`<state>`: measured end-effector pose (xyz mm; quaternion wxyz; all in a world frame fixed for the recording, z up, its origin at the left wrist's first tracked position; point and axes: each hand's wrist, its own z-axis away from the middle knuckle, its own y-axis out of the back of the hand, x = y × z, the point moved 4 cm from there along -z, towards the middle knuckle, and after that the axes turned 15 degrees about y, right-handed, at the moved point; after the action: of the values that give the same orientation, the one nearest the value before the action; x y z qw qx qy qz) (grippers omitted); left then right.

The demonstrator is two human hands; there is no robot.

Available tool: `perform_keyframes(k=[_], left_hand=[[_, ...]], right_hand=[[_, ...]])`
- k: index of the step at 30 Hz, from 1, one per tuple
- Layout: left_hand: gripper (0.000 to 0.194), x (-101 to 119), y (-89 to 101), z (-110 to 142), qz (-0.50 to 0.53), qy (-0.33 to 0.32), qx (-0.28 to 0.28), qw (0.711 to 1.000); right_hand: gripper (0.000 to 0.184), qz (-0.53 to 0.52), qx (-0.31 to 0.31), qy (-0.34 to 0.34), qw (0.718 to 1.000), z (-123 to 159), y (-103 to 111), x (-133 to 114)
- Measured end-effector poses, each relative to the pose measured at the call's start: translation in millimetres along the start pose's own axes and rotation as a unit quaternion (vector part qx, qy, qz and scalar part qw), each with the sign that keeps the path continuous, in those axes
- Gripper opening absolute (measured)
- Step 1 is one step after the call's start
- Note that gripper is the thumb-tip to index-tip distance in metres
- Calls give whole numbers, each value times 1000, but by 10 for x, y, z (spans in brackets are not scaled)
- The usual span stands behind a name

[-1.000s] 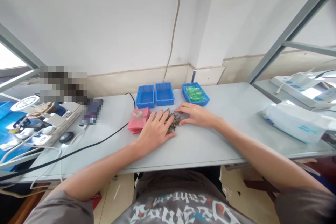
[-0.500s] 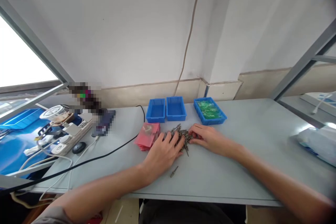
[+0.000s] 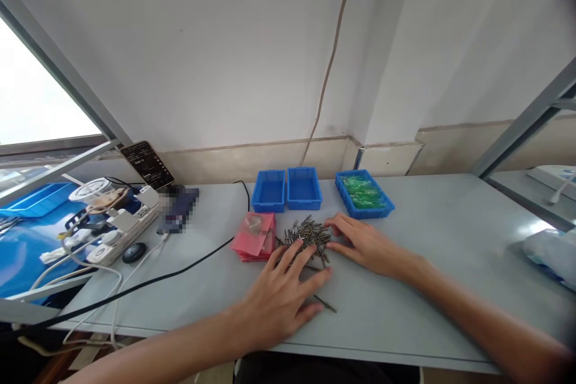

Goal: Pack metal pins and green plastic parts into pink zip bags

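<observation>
A loose pile of small metal pin-like parts (image 3: 308,233) lies on the grey table. My left hand (image 3: 283,297) is spread with its fingertips at the pile's near edge. One loose metal part (image 3: 326,303) lies just right of my left thumb. At the pile's right edge is my right hand (image 3: 360,242), its fingers apart and curved, the fingertips close to or touching the parts. I see nothing held in either hand. Left of the pile sits a stack of red plastic pouches (image 3: 254,236), the top one with something pale inside.
Two blue trays (image 3: 269,207) stand behind the pile. Another blue tray (image 3: 371,213), to the right, holds green pouches. A black cable (image 3: 180,266) crosses the table's left side, near a mouse (image 3: 135,252), a power strip (image 3: 144,214) and a phone (image 3: 148,163). Metal frames flank the table.
My left hand has drawn back toward the table's near edge and spread its fingers, uncovering more of the pile. The loose part near it now lies farther right. My right hand has barely moved.
</observation>
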<state>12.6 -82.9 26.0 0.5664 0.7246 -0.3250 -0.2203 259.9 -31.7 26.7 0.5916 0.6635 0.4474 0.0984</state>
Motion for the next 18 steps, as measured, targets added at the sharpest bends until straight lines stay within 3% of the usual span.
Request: perform_keyframes(k=[5, 6, 9, 11, 14, 18], left_hand=[[65, -97, -90, -122, -48, 34, 66, 996], [67, -106, -86, -128, -67, 36, 83, 994], [79, -146, -54, -114, -118, 63, 109, 985], [88, -175, -39, -103, -141, 80, 105, 981], [89, -200, -51, -129, -156, 74, 96, 980], [80, -236, -89, -280, -174, 80, 91, 977]], right_hand=[[37, 45, 45, 17, 998, 9, 56, -139], [50, 52, 50, 35, 997, 28, 29, -226], [119, 84, 39, 86, 992, 125, -178, -520], [137, 112, 26, 83, 990, 195, -353, -651], [134, 133, 17, 32, 990, 230, -519, -673], [126, 123, 9, 37, 992, 84, -507, -516]])
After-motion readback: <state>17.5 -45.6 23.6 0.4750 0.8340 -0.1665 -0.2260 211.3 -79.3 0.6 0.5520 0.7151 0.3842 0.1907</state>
